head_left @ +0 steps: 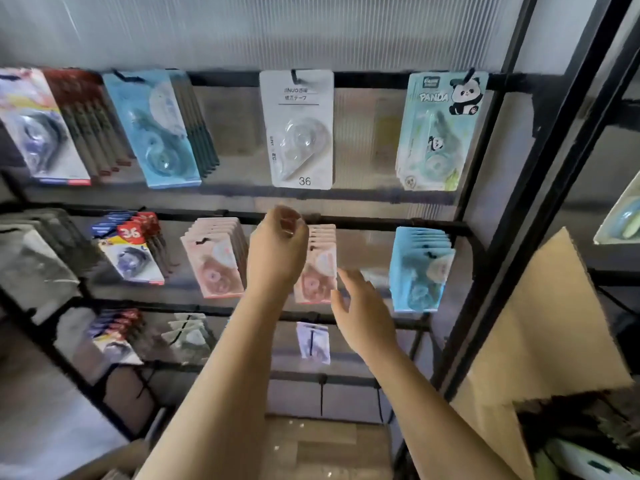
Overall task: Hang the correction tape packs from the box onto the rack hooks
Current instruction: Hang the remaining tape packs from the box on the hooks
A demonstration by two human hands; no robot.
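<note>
A black wire rack [363, 223] carries hanging correction tape packs in rows. My left hand [277, 247] is raised to the middle row, its curled fingers pinching the top of a stack of pink packs [318, 268] at their hook. My right hand [360, 306] hovers open just below and right of that stack, fingers spread and holding nothing. A second pink stack [214, 261] hangs to the left and a blue stack [419, 268] to the right. At the lower right stands the cardboard box [540, 341] with its flap up; its contents are dark and blurred.
The top row holds a white pack marked 36 [298, 129], a panda pack [440, 129] and blue packs [162, 129]. A small pack [313, 342] hangs in the lower row. The rack's black upright [491, 258] runs between the packs and the box.
</note>
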